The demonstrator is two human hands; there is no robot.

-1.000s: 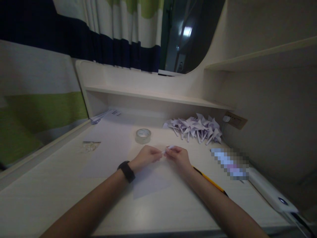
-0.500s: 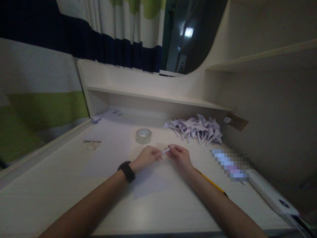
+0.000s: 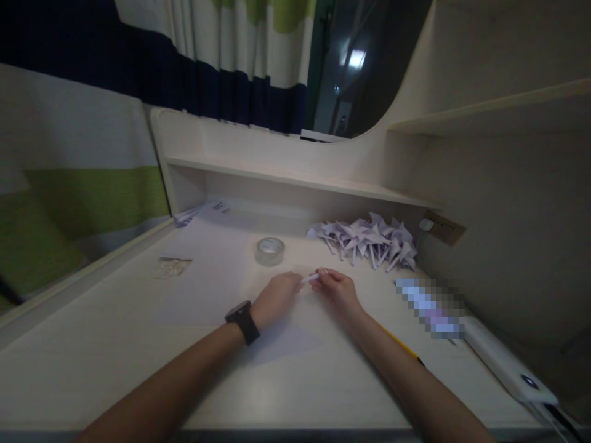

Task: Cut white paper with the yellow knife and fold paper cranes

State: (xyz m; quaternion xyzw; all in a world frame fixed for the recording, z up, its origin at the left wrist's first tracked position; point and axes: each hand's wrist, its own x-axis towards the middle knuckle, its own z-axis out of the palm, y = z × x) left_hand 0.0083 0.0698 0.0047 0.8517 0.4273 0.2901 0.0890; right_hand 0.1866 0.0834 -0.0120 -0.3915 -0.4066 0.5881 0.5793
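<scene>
A thin rolled white paper stick (image 3: 310, 279) spans the gap between my hands, above the middle of the desk. My left hand (image 3: 278, 296), with a black watch at its wrist, is closed at the stick's left end; its fingertips are partly hidden. At the other end, my right hand (image 3: 339, 290) pinches the stick between thumb and fingers. Beyond the left hand stands a roll of clear tape (image 3: 270, 261). A small white paper sheet (image 3: 290, 344) lies partly beneath the left wrist.
Paper pinwheels (image 3: 364, 237) are heaped at the back right. Large white paper (image 3: 203, 271) covers part of the left side, near a small clear packet (image 3: 172, 268). A yellow pencil-like stick (image 3: 401, 343), a pixelated device (image 3: 429, 307) and a white power strip (image 3: 503, 363) lie rightward.
My left hand has turned over slightly, with its back and the watch face more in view. The paper stick remains between both hands. The camera view has shifted a little.
</scene>
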